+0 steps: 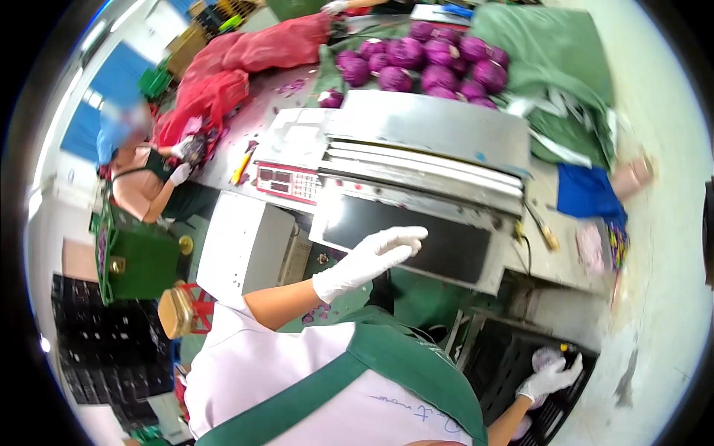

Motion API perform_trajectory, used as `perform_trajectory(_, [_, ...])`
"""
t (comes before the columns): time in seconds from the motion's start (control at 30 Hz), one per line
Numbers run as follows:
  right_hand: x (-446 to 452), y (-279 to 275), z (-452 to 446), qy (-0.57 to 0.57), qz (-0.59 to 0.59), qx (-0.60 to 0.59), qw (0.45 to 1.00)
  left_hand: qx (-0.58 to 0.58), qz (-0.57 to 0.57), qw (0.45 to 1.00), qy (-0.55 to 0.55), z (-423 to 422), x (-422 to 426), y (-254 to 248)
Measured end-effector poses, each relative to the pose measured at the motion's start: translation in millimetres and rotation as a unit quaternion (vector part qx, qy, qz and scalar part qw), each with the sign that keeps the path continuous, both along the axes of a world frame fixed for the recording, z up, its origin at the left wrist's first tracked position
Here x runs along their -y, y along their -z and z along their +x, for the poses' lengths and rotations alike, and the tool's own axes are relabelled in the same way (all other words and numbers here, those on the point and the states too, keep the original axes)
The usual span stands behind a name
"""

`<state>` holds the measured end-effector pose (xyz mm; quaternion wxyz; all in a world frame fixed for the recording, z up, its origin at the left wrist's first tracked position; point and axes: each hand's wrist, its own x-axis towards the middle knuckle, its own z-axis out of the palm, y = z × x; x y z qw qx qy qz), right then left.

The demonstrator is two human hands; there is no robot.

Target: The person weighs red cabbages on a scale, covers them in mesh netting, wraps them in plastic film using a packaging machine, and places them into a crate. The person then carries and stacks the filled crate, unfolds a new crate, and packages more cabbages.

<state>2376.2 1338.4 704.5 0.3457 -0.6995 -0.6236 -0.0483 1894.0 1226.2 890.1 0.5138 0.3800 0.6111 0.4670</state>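
Observation:
My left hand, in a white glove, is over the front of the wrapping machine, above its dark plate. Its fingers point right, held apart from the thumb, with nothing in them. My right hand, also gloved, is low at the right over a black crate. Its fingers are spread, and a wrapped pale purple cabbage lies just beyond it. Part of another wrapped one shows below the wrist. Many purple cabbages are piled on green cloth behind the machine.
A scale with a red panel stands left of the machine, near a yellow knife. At the left, a co-worker handles a dark cabbage beside red net sacks. Blue cloth and a brush lie at the right.

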Motion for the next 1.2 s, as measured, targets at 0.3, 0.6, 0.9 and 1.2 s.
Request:
perform_trajectory(0.3, [-31, -2, -276, 0.0, -0.228, -0.425, 0.876, -0.353, 0.122, 0.889, -0.266, -361, -36, 39])
perform_trajectory(0.6, [-35, -1, -281, 0.09, -0.225, -0.398, 0.885, -0.541, -0.115, 0.828, -0.093, -542, -173, 138])
perform_trajectory(0.9, [-34, 27, -259, 0.098, -0.23, -0.383, 0.889, -0.184, 0.041, 0.965, -0.181, -528, -164, 59])
perform_trajectory(1.2, [-35, 4, -274, 0.045, -0.22, -0.355, 0.907, -0.556, -0.037, 0.829, -0.031, -424, -34, -13])
